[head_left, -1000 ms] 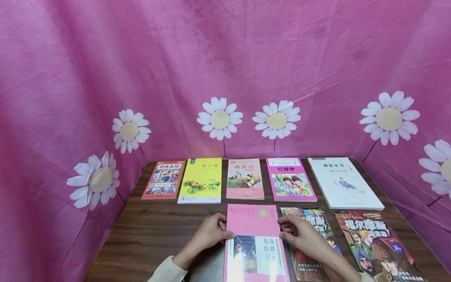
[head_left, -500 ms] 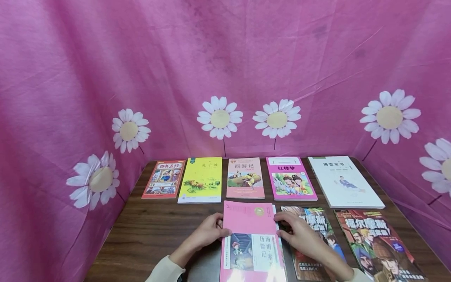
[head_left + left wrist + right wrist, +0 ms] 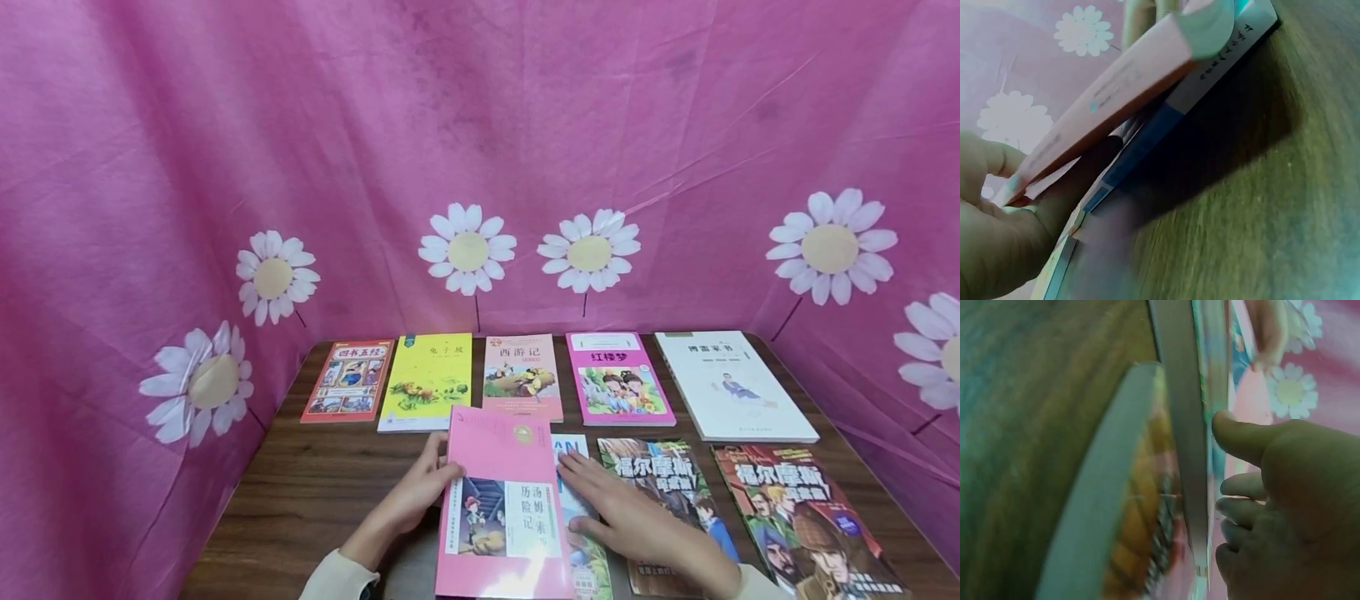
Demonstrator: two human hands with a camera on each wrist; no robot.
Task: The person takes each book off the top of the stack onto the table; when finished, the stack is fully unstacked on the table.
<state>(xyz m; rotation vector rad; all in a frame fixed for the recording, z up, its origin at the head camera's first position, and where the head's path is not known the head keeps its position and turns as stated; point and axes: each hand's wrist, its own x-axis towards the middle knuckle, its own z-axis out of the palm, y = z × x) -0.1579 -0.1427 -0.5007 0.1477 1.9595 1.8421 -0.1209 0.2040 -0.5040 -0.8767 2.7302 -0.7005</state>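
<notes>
My left hand [image 3: 412, 487] grips the left edge of a pink book [image 3: 495, 446], thumb on top of the cover. In the left wrist view, the pink book's spine [image 3: 1110, 103] is raised at an angle over a second book with a white and blue spine [image 3: 1141, 140]. The second book's blue and green cover [image 3: 588, 562] shows to the right of the pink one in the head view. My right hand [image 3: 626, 512] rests at this lower book's right side with its fingers extended. From the right wrist, the right thumb [image 3: 1241, 434] lies along the book's edge.
A row of books lies at the back of the wooden table [image 3: 300, 500]: red [image 3: 348, 383], yellow [image 3: 427, 383], light pink [image 3: 522, 375], magenta [image 3: 621, 379] and white [image 3: 735, 387]. Two comic-style books [image 3: 660, 467] [image 3: 810, 517] lie at the right. A pink flowered curtain [image 3: 390, 125] hangs behind.
The pink book has shifted left and up with my left hand, uncovering the blue book beneath. My right fingers have left the pink book's edge and straightened by the lower book.
</notes>
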